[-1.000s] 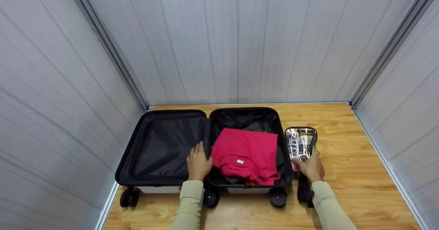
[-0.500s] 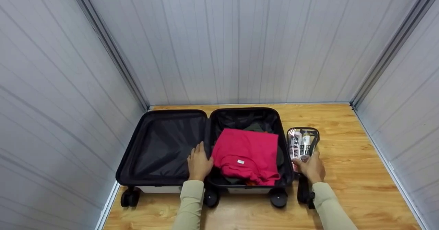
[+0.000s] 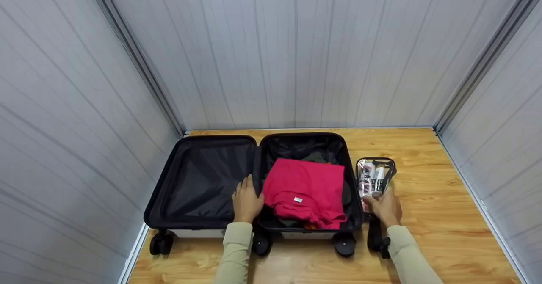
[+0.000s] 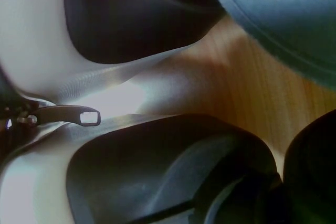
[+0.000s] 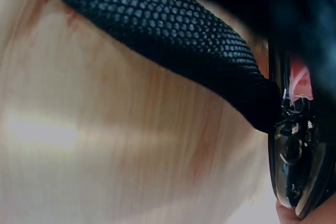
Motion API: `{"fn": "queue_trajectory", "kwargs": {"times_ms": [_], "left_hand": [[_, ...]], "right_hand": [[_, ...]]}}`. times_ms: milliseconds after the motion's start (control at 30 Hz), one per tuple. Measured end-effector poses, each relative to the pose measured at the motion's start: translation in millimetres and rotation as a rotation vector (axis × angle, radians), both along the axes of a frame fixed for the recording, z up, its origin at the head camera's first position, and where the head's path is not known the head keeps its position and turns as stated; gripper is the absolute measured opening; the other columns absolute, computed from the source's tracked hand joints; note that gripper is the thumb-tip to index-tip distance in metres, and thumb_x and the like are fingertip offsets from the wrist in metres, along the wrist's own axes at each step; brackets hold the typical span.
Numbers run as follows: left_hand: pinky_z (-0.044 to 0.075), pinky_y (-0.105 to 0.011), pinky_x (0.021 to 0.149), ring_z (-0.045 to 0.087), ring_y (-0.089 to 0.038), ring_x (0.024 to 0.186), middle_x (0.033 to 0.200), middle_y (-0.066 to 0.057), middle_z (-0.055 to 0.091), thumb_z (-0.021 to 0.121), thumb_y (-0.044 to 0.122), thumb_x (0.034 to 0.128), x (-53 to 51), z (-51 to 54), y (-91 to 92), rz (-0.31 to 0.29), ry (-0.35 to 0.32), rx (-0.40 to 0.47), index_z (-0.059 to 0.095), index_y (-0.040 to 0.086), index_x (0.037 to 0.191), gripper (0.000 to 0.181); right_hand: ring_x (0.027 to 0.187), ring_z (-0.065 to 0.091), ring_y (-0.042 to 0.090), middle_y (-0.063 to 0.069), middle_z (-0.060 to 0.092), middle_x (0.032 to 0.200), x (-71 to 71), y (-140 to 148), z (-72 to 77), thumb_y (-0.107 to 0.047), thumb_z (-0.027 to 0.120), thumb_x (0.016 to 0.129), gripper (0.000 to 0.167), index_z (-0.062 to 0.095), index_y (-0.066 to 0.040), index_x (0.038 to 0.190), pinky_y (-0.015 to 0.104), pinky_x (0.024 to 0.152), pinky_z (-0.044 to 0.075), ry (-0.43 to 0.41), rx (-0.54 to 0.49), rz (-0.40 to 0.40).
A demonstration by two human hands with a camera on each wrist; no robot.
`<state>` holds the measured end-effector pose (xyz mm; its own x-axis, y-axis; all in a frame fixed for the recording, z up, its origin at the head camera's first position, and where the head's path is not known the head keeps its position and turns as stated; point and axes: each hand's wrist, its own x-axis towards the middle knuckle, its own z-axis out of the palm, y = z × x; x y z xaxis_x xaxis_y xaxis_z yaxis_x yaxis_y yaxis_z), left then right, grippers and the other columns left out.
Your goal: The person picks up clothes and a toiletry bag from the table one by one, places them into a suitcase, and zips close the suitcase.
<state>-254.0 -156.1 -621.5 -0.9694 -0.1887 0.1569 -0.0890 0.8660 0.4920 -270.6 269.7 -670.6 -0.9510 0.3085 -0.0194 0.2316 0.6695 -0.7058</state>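
An open suitcase (image 3: 203,178) lies on the floor, its two halves side by side. Folded pink clothing (image 3: 313,178) sits in the right half, over darker items. My left hand (image 3: 247,201) rests on the middle edge between the halves, fingers extended. My right hand (image 3: 387,208) grips the lower end of a clear, black-edged pouch (image 3: 377,178) holding bottles, just right of the suitcase. In the left wrist view a zipper pull (image 4: 63,115) hangs between the suitcase's wheel housings. The right wrist view shows the pouch's black mesh strap (image 5: 173,30) and some fingers at the pouch edge.
Panelled walls (image 3: 296,55) stand behind and on both sides of the wooden floor (image 3: 440,208). Black wheels (image 3: 345,245) stick out from the suitcase's near side. Wooden floor extends right of the pouch to the side wall.
The top of the pouch has shifted slightly to the right, with my right hand still on its lower end. My left hand stays in place on the suitcase.
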Motion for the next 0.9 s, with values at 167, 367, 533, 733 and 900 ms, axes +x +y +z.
{"fn": "queue_trajectory", "kwargs": {"times_ms": [167, 367, 533, 733, 900], "left_hand": [[0.039, -0.067, 0.111, 0.049, -0.044, 0.14, 0.15, -0.022, 0.054, 0.074, 0.023, 0.0891, 0.0, 0.0, -1.0, 0.007, 0.002, -0.009, 0.046, 0.002, 0.152, 0.072], [0.039, -0.066, 0.11, 0.05, -0.043, 0.139, 0.149, -0.022, 0.055, 0.075, 0.024, 0.0882, 0.4, -0.3, -0.4, 0.009, -0.002, -0.012, 0.047, 0.002, 0.152, 0.073], [0.039, -0.066, 0.111, 0.049, -0.043, 0.14, 0.149, -0.021, 0.055, 0.074, 0.025, 0.0891, 0.5, -1.2, 1.6, 0.009, -0.013, -0.015, 0.047, 0.003, 0.152, 0.072], [0.038, -0.066, 0.111, 0.049, -0.042, 0.14, 0.15, -0.021, 0.054, 0.073, 0.027, 0.09, -0.1, -0.5, 3.4, 0.002, -0.016, -0.011, 0.046, 0.004, 0.153, 0.073], [0.039, -0.066, 0.111, 0.049, -0.043, 0.14, 0.15, -0.021, 0.055, 0.074, 0.025, 0.0893, -0.1, -0.7, 4.1, 0.003, -0.008, -0.009, 0.046, 0.003, 0.153, 0.073]], "right_hand": [[0.108, 0.063, 0.053, 0.031, 0.067, 0.116, -0.8, -0.1, -0.2, -0.028, 0.076, 0.09, 0.065, 0.042, -0.001, 0.139, 0.062, 0.085, 0.047, -0.001, -0.001, -0.008], [0.11, 0.06, 0.055, 0.035, 0.064, 0.119, 0.0, 2.5, 0.8, -0.026, 0.068, 0.096, 0.05, 0.047, 0.002, 0.131, 0.063, 0.087, 0.046, -0.024, -0.009, -0.029], [0.112, 0.059, 0.056, 0.035, 0.063, 0.121, 2.2, 4.5, 0.2, -0.025, 0.067, 0.096, 0.046, 0.049, 0.002, 0.128, 0.063, 0.088, 0.046, -0.033, -0.012, -0.031], [0.11, 0.06, 0.055, 0.034, 0.063, 0.121, 2.5, 6.5, -0.6, -0.024, 0.067, 0.096, 0.047, 0.048, 0.002, 0.131, 0.063, 0.088, 0.045, -0.011, -0.021, -0.036], [0.108, 0.061, 0.054, 0.033, 0.064, 0.119, 3.0, 8.0, 0.1, -0.025, 0.067, 0.097, 0.047, 0.048, 0.0, 0.132, 0.062, 0.085, 0.046, -0.002, -0.028, -0.035]]}}
